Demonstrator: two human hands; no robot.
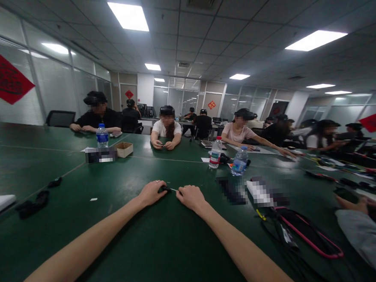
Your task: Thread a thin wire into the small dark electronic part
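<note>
Both forearms reach forward over the green table [131,248]. My left hand [152,193] is closed around a small black object [164,188], from which a thin, pale, shaft-like piece sticks out to the right. The object is too small for me to tell its kind. My right hand [192,198] faces it with curled fingers at the far end of that thin piece. Whatever its fingertips pinch is hidden from this angle. Both hands rest low at the tabletop, a small gap apart.
Two water bottles [215,153] stand ahead to the right, another bottle [102,136] and a small box [124,149] ahead left. Cables and a pink-edged black item [310,231] lie at right, near a co-worker's grey sleeve [364,236]. Black straps [34,204] lie left. Several people sit around.
</note>
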